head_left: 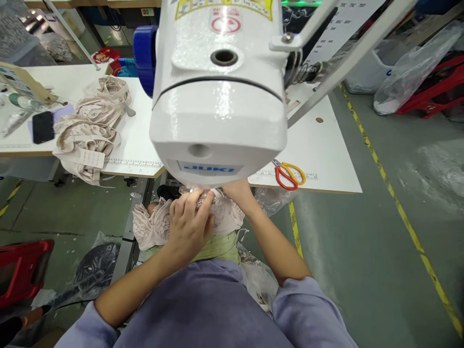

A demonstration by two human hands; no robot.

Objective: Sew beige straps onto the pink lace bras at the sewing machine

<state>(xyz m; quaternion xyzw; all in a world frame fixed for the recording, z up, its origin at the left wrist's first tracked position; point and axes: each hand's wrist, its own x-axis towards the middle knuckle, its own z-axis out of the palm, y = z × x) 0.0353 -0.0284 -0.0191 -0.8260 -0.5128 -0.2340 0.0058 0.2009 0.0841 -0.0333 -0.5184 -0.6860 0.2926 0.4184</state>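
Note:
Below the head of the white sewing machine [219, 116] lies a pale pink lace bra [226, 212], its cups spread over my lap. My left hand [190, 224] rests on the bra with curled fingers that grip the fabric close under the machine. The front of the machine head covers the fingers of my right hand [237, 193]; only its back and wrist show, at the right side of the bra. Needle and presser foot are out of sight behind the machine head.
Scissors [289, 175] with red and yellow handles lie right of the machine on the white table [329, 150]. A pile of similar bras [90, 125] hangs over the left edge, beside a black phone [42, 127]. A red stool [25, 270] stands at lower left.

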